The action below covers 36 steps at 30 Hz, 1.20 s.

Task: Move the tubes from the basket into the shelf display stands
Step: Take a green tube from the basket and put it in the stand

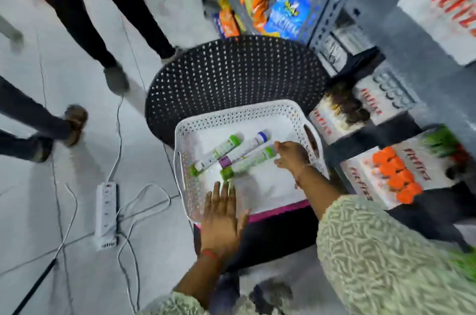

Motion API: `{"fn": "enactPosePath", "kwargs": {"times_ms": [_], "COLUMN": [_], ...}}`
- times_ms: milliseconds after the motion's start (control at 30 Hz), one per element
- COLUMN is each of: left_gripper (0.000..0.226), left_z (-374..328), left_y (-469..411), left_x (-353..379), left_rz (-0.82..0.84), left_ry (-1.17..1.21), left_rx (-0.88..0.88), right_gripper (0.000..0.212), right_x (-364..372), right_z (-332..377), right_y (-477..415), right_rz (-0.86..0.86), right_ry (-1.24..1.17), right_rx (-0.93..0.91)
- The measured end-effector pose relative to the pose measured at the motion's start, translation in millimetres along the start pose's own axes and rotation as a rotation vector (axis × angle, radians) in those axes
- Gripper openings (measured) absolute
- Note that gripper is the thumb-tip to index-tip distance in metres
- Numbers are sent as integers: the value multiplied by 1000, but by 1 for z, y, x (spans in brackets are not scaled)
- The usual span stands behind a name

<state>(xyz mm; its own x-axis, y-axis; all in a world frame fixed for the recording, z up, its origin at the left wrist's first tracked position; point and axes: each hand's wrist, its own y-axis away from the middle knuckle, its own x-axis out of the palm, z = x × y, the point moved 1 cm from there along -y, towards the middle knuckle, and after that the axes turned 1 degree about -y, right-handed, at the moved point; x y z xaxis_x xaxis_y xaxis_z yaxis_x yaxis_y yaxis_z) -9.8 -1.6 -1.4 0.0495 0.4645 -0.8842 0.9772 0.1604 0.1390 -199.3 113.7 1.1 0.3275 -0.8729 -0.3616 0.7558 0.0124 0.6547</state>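
A white perforated basket sits on a black chair seat. Three tubes lie in it: a green-capped tube at the left, a blue-capped tube in the middle, and another green-capped tube beside it. My left hand is flat, fingers spread, over the basket's near rim, fingertips close to the green tube ends. My right hand reaches in from the right, fingers apart, by the cap of the nearer green tube; it holds nothing. On the shelf at right stands a white display stand with orange-capped tubes.
The black perforated chair back rises behind the basket. A grey metal shelf holds snack bags and more white boxes. On the tiled floor at left lie a white power strip and cables. Legs of other people stand at upper left.
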Motion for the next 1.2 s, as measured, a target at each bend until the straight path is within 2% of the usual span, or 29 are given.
{"fn": "enactPosePath", "kwargs": {"times_ms": [133,200,267,367,433,500,600,733,900,967,1100,1200], "left_gripper": [68,73,76,76,76,78,81,76,65,61,64,66], "left_z": [2,2,2,1,1,-5,-24,-95,-235,-293,-384,-426], "left_y": [4,1,0,3,4,4,0,-14,-25,-15,20,40], "left_x": [18,22,21,20,17,10,3,-2,-3,-1,6,15], "left_rz": [2,22,4,32,37,52,41,-8,-65,-78,-54,-14], "left_ry": [-112,-130,-148,-171,-177,-163,-115,-21,106,147,237,225], "left_rx": [-6,-35,-42,-33,-37,-35,3,197,562,713,981,1087], "right_gripper": [47,53,48,30,9,22,13,22,19,27,36,39], "right_x": [13,24,31,22,1,-30,-87,-181,-294,-333,-397,-434], "right_z": [-3,-6,-6,-8,-8,-6,-1,-4,-28,-43,-64,-69], "right_y": [-27,-33,-34,-29,-12,13,61,141,255,304,381,420], "right_rz": [-68,-165,-207,-63,-60,-88,-160,-413,-680,-829,-987,-1111], "right_ry": [-15,13,58,-180,-384,-503,-561,-528,-485,-405,-174,178], "right_rx": [89,71,60,97,74,-19,-150,-336,-454,-479,-505,-485]}}
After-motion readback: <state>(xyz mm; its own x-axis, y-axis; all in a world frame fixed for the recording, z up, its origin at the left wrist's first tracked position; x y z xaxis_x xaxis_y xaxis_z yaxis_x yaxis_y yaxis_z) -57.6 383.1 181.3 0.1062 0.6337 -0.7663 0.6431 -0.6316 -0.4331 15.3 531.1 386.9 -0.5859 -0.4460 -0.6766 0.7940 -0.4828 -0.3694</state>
